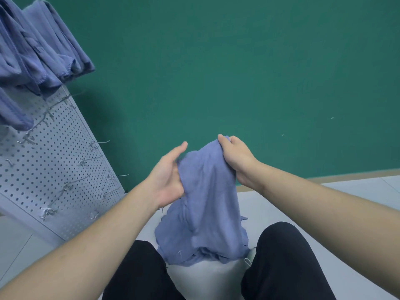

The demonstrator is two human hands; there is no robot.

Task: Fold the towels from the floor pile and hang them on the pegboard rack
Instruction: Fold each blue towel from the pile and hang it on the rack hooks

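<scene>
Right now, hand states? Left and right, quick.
Left hand: gripping the blue towel at its side, thumb straight.
Right hand: fingers curled round the towel's top edge, holding it up.
</scene>
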